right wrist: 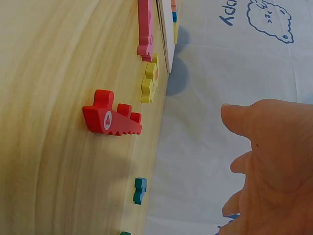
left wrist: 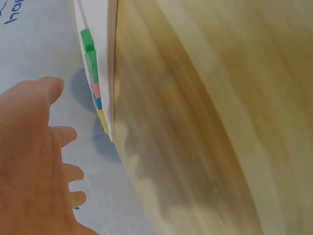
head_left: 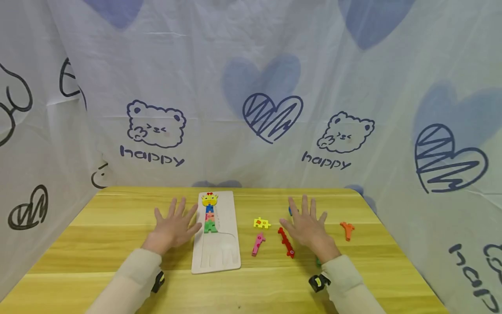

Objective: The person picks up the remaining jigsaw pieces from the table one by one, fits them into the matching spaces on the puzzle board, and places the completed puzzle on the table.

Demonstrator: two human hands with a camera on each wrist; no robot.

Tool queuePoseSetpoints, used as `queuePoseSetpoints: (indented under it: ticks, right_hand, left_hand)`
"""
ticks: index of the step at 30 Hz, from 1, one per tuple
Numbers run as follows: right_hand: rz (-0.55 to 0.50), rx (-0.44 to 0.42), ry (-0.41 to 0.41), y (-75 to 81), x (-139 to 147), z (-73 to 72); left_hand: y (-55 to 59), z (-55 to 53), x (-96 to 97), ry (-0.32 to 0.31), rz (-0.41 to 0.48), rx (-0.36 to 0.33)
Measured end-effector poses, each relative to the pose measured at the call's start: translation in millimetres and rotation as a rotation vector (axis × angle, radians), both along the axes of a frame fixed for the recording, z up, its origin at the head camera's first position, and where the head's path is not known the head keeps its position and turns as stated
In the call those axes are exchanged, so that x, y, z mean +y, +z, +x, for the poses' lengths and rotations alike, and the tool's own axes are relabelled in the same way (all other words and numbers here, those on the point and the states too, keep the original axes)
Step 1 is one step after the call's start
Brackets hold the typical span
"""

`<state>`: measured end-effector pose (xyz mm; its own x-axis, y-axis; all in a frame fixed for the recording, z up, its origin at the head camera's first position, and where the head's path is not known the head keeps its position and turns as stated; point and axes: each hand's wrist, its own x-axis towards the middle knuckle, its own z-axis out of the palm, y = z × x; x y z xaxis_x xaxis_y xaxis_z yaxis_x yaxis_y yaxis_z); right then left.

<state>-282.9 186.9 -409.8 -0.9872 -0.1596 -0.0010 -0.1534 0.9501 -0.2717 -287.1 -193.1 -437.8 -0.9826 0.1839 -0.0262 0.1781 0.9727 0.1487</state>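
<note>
A white puzzle board (head_left: 225, 213) lies on the table with a yellow giraffe head (head_left: 209, 200) and blue, pink and green neck pieces set in it. My left hand (head_left: 174, 227), fingers spread, is beside the board's left edge, thumb overlapping it in the head view. My right hand (head_left: 310, 225) is spread above the table, holding nothing. Near it lie a red toothed piece (right wrist: 105, 117), a small blue piece (right wrist: 140, 191), mostly hidden by fingers in the head view, and a yellow piece (head_left: 261, 223). A pink piece (head_left: 258, 244) lies closer to the board.
An orange piece (head_left: 347, 230) lies right of my right hand. A green piece (head_left: 318, 261) shows partly under the right wrist. The wooden table (head_left: 117, 226) ends at a printed white curtain (head_left: 211, 144) at the back and sides. Each wrist carries a black strap device.
</note>
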Motion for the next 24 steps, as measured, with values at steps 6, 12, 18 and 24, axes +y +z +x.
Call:
queuePoseSetpoints:
  ticks: [6, 12, 18, 24]
  right_hand:
    - [-0.010, 0.013, -0.004, -0.9, -1, -1.4]
    - [-0.010, 0.022, -0.001, -1.8, -1, -2.7]
    - [-0.006, 0.009, 0.003, -2.0, -1, -2.3]
    - [-0.006, 0.000, -0.002, -2.7, -2, -2.0]
  left_hand:
    - [-2.6, -2.8, 4.4, -0.018, -0.065, -0.012]
    - [-8.2, -8.3, 4.0, -0.041, -0.143, 0.052]
    - [-14.6, -11.7, 3.2, -0.047, -0.137, 0.067]
    - [-12.3, -10.2, 8.9, -0.061, -0.129, 0.018]
